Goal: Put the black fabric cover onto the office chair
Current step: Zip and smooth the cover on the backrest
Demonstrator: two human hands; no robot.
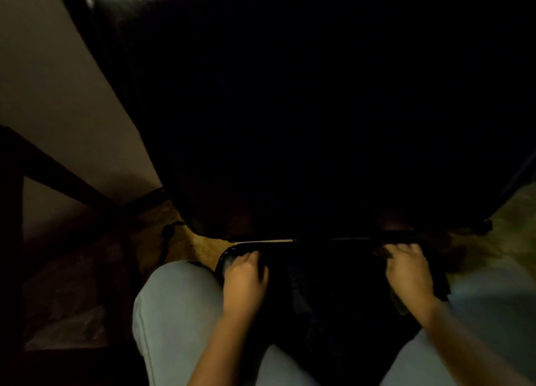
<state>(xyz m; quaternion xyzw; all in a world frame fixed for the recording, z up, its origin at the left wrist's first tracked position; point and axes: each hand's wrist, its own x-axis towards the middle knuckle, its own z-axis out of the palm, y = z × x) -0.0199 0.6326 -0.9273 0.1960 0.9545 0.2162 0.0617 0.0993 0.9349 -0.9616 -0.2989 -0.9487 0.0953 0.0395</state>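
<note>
Clamps both grips on the black fabric cover (439,285): left hand (245,272) at 6 o'clock, right hand (406,269) at 4 o'clock, below the office chair (290,95) at 12.

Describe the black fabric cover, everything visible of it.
The black fabric cover is dark, matte cloth, held low between the person's knees, near the office chair. The left hand and right hand each grip it near its upper edge, which runs fairly straight between them. A corner hangs past the right hand. Dim light hides its texture.
</note>
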